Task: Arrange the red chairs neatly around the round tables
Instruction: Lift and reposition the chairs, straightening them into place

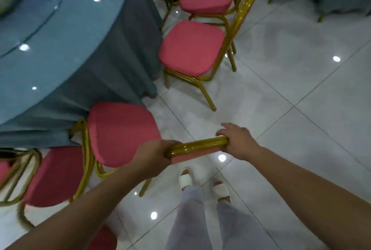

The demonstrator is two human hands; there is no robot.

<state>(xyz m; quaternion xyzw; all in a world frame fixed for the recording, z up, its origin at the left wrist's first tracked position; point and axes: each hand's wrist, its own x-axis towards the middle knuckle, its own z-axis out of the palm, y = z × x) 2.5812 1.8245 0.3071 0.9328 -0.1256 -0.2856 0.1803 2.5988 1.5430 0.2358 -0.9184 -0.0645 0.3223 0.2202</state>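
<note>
Gripping gold top rail (197,146) of red chair (122,133) at both ends: left hand (152,156) wrapped fully round, right hand (240,143) curled over, forefinger loose. Sits seat-first at draped edge of round table (60,59). Next red chair (191,47) apart, further round.

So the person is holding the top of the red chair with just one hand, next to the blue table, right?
Not quite: it is both hands. The head view shows the left hand and the right hand each gripping an end of the gold top rail of the red chair, next to the blue table.
</note>
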